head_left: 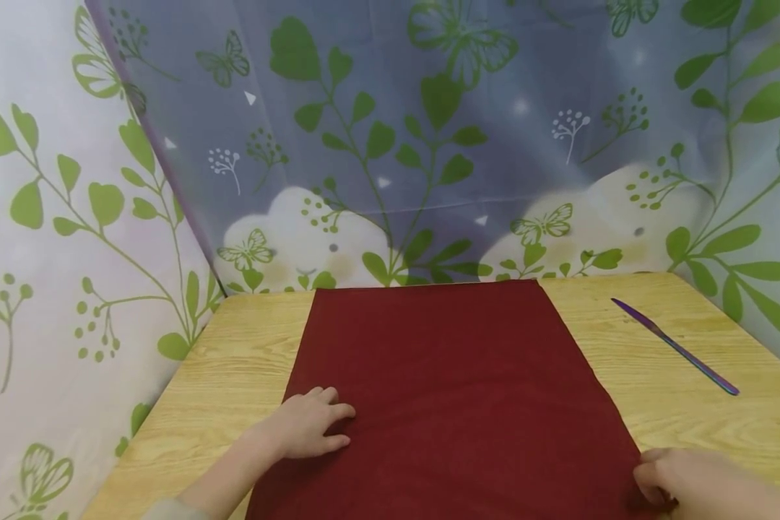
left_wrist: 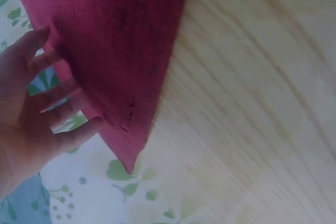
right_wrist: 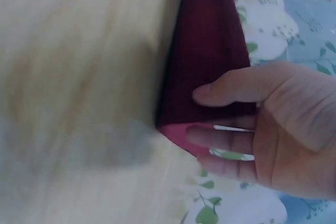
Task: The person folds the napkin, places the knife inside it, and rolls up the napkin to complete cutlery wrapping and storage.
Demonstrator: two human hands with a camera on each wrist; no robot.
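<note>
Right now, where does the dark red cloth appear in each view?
Head: dark red cloth runs from the middle to the bottom edge.
Left wrist: left of centre, narrowing downward to a corner.
Right wrist: top, right of centre, held by the right hand.
Shared landmark: wood-grain tabletop.

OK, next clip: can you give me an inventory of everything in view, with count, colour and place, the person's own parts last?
Cloth: one, dark red, spread over the middle of the table.
Table: one, light yellowish wood grain, under the cloth.
Knife: one, shiny purple and blue, lying on the table to the right of the cloth.
Patterned backdrop: number of pieces unclear, blue and white with green leaves and butterflies, behind and beside the table.
Left hand: one, bare, resting on the cloth's left side.
Right hand: one, bare, gripping the cloth's right edge.
Sleeve: one showing, pale grey, on the left forearm.
</note>
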